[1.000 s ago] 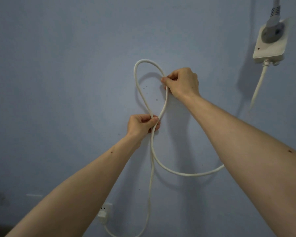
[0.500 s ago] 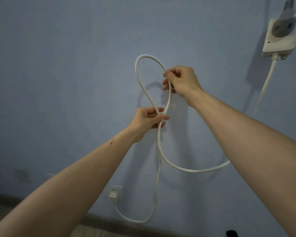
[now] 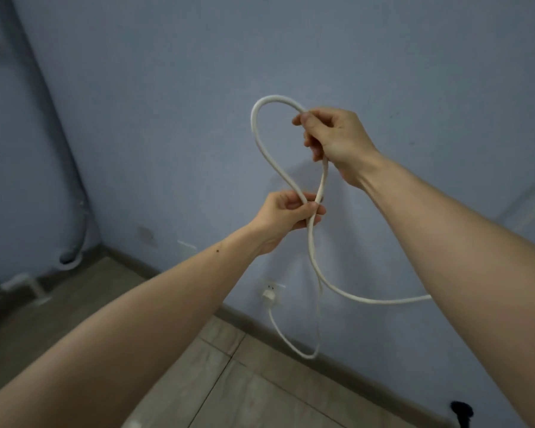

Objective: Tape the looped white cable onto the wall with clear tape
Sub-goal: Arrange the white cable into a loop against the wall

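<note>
Both hands, left hand (image 3: 286,216) and right hand (image 3: 334,140), grip the looped cable (image 3: 261,149) off the wall (image 3: 167,88); pressing and taping presumably follow, no tape visible.

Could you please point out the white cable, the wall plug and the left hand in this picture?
cable (image 3: 258,140), head view, left side of the loop.
plug (image 3: 267,294), head view, plug body at the wall socket.
left hand (image 3: 286,213), head view, middle of the hand gripping the cable crossing.

No readable text anywhere

No letters, labels, brand marks or numbers show up clearly enough to read.
</note>
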